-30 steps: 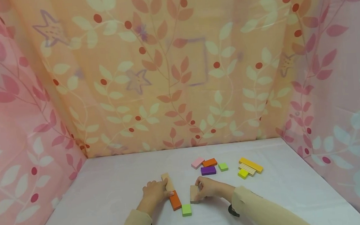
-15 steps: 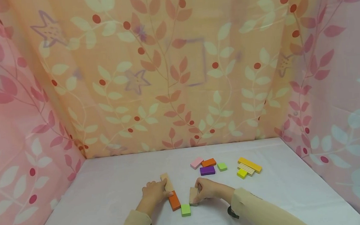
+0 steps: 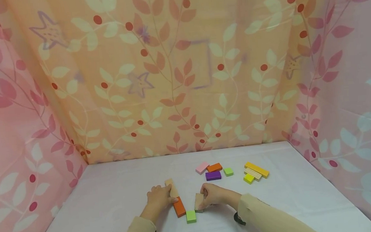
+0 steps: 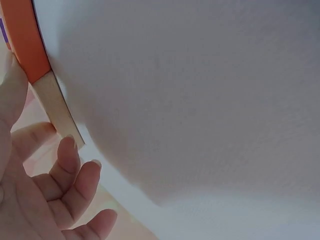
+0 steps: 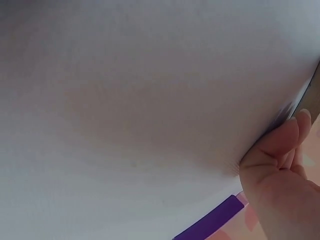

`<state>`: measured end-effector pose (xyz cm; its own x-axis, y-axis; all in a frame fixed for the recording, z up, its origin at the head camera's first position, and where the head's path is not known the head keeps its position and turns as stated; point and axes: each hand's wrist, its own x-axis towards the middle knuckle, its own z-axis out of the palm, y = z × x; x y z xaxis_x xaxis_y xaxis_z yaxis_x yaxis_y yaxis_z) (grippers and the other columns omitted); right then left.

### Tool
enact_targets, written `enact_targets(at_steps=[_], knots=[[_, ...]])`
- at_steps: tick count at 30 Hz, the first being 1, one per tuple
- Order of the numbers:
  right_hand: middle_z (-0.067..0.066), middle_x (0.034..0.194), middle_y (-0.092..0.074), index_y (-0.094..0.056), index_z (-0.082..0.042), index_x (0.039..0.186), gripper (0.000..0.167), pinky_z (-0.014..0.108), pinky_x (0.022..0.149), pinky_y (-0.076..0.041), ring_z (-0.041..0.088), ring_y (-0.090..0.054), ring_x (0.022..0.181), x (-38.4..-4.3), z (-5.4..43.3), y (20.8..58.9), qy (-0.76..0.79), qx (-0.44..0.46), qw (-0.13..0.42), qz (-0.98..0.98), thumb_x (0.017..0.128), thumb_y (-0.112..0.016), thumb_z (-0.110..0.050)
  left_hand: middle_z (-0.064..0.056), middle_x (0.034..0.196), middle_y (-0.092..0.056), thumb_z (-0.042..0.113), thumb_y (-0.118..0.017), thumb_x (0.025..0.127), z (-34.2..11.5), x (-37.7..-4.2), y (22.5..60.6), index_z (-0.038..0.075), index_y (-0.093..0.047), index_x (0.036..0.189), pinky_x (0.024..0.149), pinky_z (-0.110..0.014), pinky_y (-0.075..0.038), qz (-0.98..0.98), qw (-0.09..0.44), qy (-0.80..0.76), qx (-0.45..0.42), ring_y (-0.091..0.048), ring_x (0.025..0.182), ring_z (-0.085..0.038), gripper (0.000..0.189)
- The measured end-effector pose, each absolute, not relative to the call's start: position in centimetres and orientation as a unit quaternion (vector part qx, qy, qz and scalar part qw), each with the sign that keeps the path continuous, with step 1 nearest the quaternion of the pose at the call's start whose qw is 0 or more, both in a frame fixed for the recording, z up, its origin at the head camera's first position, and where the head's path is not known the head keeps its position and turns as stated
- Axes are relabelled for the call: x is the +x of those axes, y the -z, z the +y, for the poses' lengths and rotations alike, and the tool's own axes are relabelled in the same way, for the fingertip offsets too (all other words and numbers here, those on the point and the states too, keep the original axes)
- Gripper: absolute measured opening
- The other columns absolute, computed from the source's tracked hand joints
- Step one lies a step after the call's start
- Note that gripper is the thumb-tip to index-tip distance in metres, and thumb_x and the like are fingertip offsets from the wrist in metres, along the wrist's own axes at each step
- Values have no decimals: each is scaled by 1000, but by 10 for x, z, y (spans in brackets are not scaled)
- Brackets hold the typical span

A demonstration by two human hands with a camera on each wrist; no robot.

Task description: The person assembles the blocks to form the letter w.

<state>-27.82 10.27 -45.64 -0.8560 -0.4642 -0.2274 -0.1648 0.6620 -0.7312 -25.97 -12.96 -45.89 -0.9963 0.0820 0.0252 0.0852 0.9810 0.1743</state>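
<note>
My left hand [image 3: 159, 198] rests along a plain wooden block [image 3: 170, 183] and an orange block [image 3: 179, 208], which lie end to end in a slanted row. Its thumb touches them near their joint, and the index finger touches the wooden block [image 4: 59, 110] in the left wrist view. A light green block [image 3: 191, 216] sits by the orange block's near end. Right of it, my right hand [image 3: 214, 194] pinches a second wooden block [image 3: 198, 202], whose near end is close to the green block's upper right corner. Fingers hide part of this block; only a sliver shows in the right wrist view.
Behind my right hand lie a pink block [image 3: 202, 167], an orange block [image 3: 215, 167], a purple block [image 3: 213, 176] and a small green block [image 3: 228, 172]. Farther right are a long yellow-orange block [image 3: 256, 169], ridged wooden pieces [image 3: 252, 174] and a yellow block [image 3: 249, 178]. Patterned curtains [image 3: 177, 95] enclose the white table [image 3: 119, 192].
My right hand has brought its wooden block slightly nearer the green block and turned it a little; over the last half second it barely moves. The left hand stays in place.
</note>
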Motion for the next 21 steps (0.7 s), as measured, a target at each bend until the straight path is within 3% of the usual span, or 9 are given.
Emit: enact_targets(at_steps=[7,14,17,21], knots=[[6,83,-57,-58,-7,105,36,30,64,-46,18,-54,69,-281,115,455,418,-154,212,870,80,-81,-19,-18,92,-59,43,-77,77,-126,-258,460,8,-66,108,72,-48,-44,-994,54,62,-73,-53,86,-34,48],[6,78,-58,-60,-3,108,32,28,62,-48,18,-55,64,-293,141,455,444,-95,169,875,85,-76,-18,-21,102,-63,36,-74,83,-121,-248,455,9,-67,122,76,-50,-46,-982,64,118,-133,-54,89,-35,47],[7,76,-56,-60,-3,111,33,28,61,-47,19,-53,63,-301,152,453,448,-53,134,882,86,-75,-18,-14,90,-59,35,-72,85,-117,-243,456,12,-68,124,69,-42,-44,-972,66,140,-176,-50,80,-27,45],[9,83,-57,-59,-1,118,39,27,59,-46,19,-53,63,-312,162,455,446,-17,94,890,86,-75,-17,0,77,-44,39,-70,87,-113,-238,458,17,-67,126,60,-30,-34,-959,66,142,-236,-37,70,-15,45]])
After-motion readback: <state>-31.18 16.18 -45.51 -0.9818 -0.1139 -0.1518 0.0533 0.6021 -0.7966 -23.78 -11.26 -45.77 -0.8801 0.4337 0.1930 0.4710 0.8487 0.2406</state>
